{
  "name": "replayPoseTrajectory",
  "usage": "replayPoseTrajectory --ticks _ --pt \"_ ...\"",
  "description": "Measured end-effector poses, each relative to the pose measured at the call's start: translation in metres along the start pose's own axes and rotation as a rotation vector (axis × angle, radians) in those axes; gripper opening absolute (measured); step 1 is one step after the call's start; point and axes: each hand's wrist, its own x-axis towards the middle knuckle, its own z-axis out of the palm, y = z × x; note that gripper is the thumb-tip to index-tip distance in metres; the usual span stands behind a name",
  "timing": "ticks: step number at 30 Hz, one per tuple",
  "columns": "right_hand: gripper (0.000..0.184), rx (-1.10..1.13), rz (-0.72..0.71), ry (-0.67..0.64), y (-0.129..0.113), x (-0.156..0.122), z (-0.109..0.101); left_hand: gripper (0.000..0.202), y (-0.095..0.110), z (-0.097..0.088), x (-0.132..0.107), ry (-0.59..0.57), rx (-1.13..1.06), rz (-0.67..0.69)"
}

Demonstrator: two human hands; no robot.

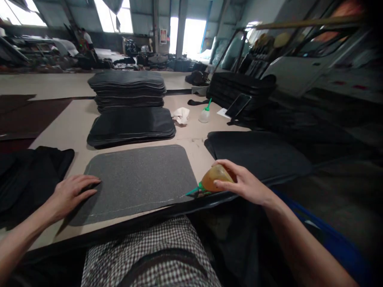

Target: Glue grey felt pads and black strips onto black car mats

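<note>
A grey felt-like mat (140, 181) with rounded corners lies flat before me, a thin glue-like line running along its near and far edges. My left hand (73, 193) rests on its left edge, fingers stretched out and holding nothing. In my right hand (239, 179) is a squeeze bottle (214, 178) of amber liquid, tipped on its side. Its green nozzle (193, 191) points left, at the mat's near right corner. Whether the tip touches the mat I cannot tell.
Behind the mat are a low stack of black panels (133, 125) and a taller stack (127, 89). More black sheets (254, 153) lie right, dark cloth (30, 179) left. A second bottle (204, 115), a crumpled cloth (181, 116) and a phone (238, 105) sit farther back. A person (86, 42) stands far off.
</note>
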Motion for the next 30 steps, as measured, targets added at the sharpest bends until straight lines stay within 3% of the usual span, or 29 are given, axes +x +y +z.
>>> replayPoseTrajectory --ticks 5,12,15,19,24,30 --pt "0.053 0.148 0.096 0.029 0.031 -0.010 -0.016 0.044 -0.004 0.002 0.000 -0.025 -0.014 -0.002" --pt "0.056 0.112 0.184 0.180 0.050 -0.013 -0.036 0.042 -0.007 0.007 -0.001 -0.006 -0.042 -0.018" --pt "0.055 0.137 0.152 0.269 0.049 -0.004 -0.033 0.044 -0.008 0.009 0.000 0.014 -0.050 -0.050" --pt "0.056 0.201 0.129 0.375 0.044 0.022 -0.014 0.037 -0.005 0.008 0.003 0.087 0.049 -0.089" --pt "0.057 0.112 0.047 0.498 0.043 0.062 0.011 0.028 0.026 0.003 0.008 0.127 0.037 -0.014" --pt "0.058 -0.039 -0.004 0.572 0.047 0.086 0.020 0.046 0.085 0.013 0.030 0.088 -0.058 0.084"
